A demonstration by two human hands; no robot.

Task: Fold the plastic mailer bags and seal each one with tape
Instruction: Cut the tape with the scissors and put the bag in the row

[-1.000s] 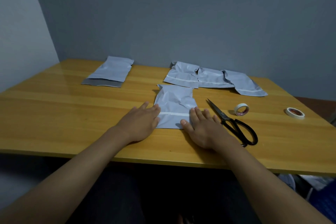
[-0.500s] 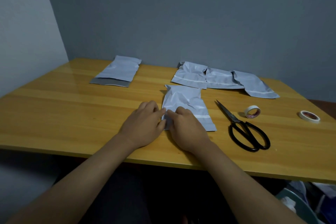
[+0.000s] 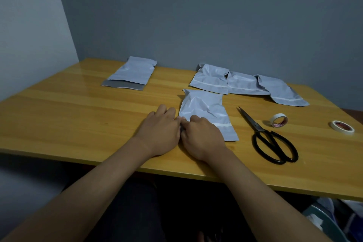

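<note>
— Looking down from the head camera, what do you have nearest you?

— My two hands, side by side on the table point(image 3: 78, 124), knuckles up. The left hand point(image 3: 160, 133) and the right hand point(image 3: 202, 137) meet at the near left corner of the grey mailer bag point(image 3: 206, 112). Fingers on both are curled in at that corner and seem to pinch it, though the tips are hidden under the knuckles.

— And the bag itself?

— Flat on the table, crumpled, a white strip across its near end, lying just beyond my right hand.

— To the right?

— Black scissors point(image 3: 273, 139), blades pointing away, just beside the bag. Past them a tape roll point(image 3: 279, 120) on its edge, and a second tape roll point(image 3: 342, 127) lying flat further right.

— Farther back?

— Three mailer bags point(image 3: 245, 84) overlapping in a row near the wall, and a separate stack of bags point(image 3: 131, 73) at the far left.
</note>
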